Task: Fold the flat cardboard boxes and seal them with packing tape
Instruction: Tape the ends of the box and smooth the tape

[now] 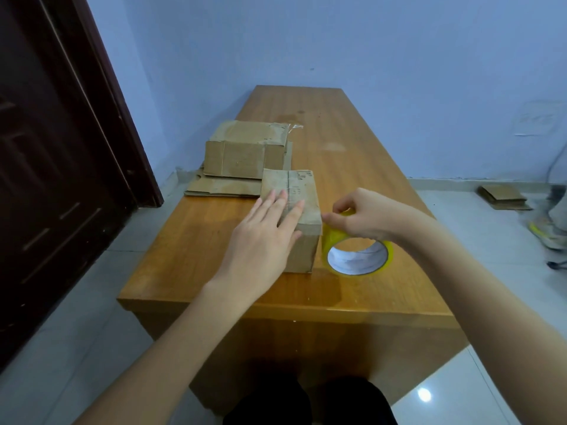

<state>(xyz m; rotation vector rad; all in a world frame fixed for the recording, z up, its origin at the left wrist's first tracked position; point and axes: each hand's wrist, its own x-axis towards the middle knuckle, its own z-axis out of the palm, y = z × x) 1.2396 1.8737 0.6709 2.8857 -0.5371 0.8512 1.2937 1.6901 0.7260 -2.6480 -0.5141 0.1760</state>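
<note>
Count, head view: two folded cardboard boxes, near box and far box. One stack of flat cardboard beneath the far box; sheet count unreadable. One yellow tape roll. One cardboard piece on the floor.

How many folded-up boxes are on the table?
2: one box under the left hand, another box behind it atop flat cardboard. More may be hidden.

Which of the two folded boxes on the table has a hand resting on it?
The nearer box, beside the yellow tape roll: the left hand lies flat on its top. The farther box, sitting on flat cardboard, is untouched.
</note>
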